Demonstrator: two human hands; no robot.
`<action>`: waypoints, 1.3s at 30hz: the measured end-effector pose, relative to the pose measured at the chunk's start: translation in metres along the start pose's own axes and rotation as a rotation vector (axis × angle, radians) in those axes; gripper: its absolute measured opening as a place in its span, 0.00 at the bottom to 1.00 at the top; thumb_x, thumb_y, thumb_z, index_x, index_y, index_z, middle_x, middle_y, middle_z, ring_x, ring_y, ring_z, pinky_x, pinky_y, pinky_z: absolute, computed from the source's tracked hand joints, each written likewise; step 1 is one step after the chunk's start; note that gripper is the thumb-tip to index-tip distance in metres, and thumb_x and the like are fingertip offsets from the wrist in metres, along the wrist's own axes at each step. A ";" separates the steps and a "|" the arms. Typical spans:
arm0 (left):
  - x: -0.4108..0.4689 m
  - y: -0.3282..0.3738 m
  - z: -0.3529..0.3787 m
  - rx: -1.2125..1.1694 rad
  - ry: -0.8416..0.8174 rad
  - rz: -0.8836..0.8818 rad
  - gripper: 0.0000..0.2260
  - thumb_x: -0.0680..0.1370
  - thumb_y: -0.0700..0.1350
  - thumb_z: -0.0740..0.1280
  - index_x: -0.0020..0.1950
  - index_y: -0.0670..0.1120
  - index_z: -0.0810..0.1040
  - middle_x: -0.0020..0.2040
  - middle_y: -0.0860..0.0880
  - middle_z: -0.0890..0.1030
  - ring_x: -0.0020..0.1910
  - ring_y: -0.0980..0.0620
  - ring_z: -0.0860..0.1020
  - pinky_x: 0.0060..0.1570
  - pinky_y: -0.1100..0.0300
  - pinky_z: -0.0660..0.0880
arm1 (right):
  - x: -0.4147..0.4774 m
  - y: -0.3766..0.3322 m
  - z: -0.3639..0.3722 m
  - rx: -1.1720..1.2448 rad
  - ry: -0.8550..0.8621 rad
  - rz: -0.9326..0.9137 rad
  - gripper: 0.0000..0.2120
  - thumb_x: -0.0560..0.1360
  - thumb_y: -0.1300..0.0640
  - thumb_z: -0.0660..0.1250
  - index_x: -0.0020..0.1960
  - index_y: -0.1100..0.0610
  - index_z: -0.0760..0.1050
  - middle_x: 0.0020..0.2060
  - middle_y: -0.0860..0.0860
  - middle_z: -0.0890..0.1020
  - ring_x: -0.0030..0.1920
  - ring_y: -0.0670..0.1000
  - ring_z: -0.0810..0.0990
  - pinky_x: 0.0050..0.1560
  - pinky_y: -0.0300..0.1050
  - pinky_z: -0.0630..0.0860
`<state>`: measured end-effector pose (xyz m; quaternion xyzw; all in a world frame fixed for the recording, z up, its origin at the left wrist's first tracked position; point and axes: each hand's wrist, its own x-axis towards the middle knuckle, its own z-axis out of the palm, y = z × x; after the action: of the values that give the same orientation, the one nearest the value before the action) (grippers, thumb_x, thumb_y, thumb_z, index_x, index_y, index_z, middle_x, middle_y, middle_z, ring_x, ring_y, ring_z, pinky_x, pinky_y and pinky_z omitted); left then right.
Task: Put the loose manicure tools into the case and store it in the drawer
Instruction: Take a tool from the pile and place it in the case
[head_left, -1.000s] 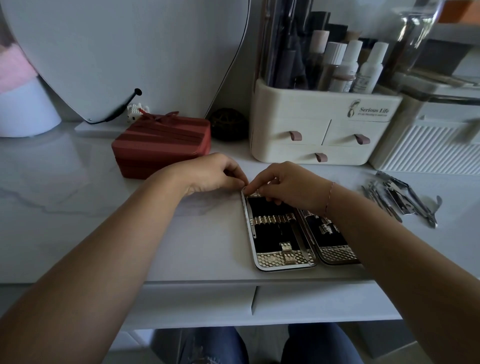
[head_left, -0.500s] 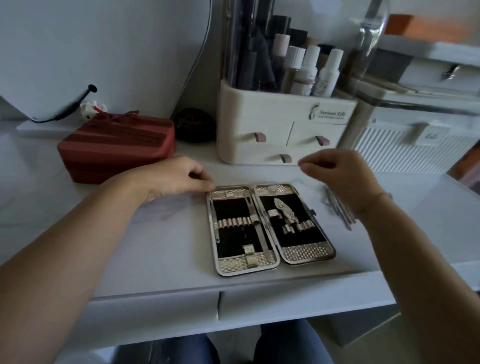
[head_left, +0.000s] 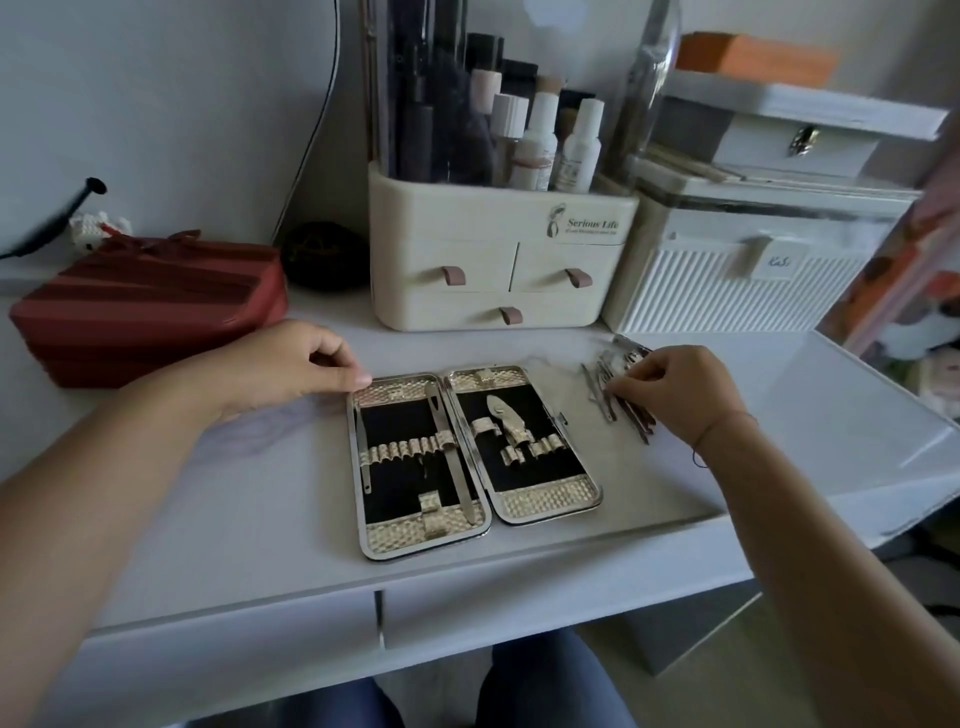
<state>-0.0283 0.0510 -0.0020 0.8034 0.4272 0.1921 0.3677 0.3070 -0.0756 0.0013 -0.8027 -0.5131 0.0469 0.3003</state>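
The manicure case (head_left: 545, 501) lies open and flat on the white desk, gold-edged with black lining. A long file (head_left: 451, 457) and a thin tool (head_left: 362, 447) sit in its left half, a nipper (head_left: 506, 415) in its right half. My left hand (head_left: 280, 364) has curled fingers on the case's far left corner. Loose metal tools (head_left: 602, 387) lie in a pile just right of the case. My right hand (head_left: 675, 389) is on that pile, thumb and fingers pinched on one of the tools, and hides much of it.
A cream cosmetics organizer (head_left: 498, 260) with small drawers stands behind the case. A white ribbed box (head_left: 737, 280) is to its right, a red gift box (head_left: 145, 306) at left, a dark round object (head_left: 322, 254) between. Desk drawer fronts (head_left: 234, 654) run below the front edge.
My right hand left the case's top edge and moved right onto the loose tools. The case now lies fully open. My view has shifted right; the left hand stays at the case's corner.
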 end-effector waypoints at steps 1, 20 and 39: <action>0.000 0.001 0.000 -0.007 -0.002 -0.002 0.32 0.49 0.74 0.70 0.39 0.52 0.83 0.36 0.55 0.83 0.34 0.63 0.76 0.42 0.66 0.71 | 0.001 0.000 0.000 0.005 0.009 0.006 0.09 0.68 0.55 0.73 0.35 0.60 0.80 0.26 0.50 0.76 0.31 0.48 0.73 0.34 0.40 0.68; 0.000 0.005 0.004 -0.037 0.017 -0.039 0.04 0.70 0.46 0.73 0.41 0.46 0.82 0.39 0.50 0.83 0.34 0.63 0.75 0.44 0.65 0.70 | 0.000 0.000 -0.003 -0.016 0.045 -0.024 0.04 0.67 0.58 0.74 0.41 0.56 0.80 0.33 0.49 0.78 0.40 0.51 0.77 0.42 0.41 0.70; -0.003 0.007 0.004 -0.049 0.005 -0.041 0.05 0.71 0.45 0.73 0.42 0.45 0.82 0.41 0.46 0.83 0.40 0.55 0.76 0.47 0.62 0.70 | -0.003 0.001 -0.002 0.084 0.088 -0.012 0.08 0.68 0.56 0.73 0.37 0.59 0.77 0.29 0.46 0.76 0.32 0.43 0.72 0.32 0.36 0.66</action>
<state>-0.0241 0.0440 0.0011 0.7847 0.4397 0.1967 0.3901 0.3070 -0.0795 0.0023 -0.7877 -0.5017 0.0312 0.3562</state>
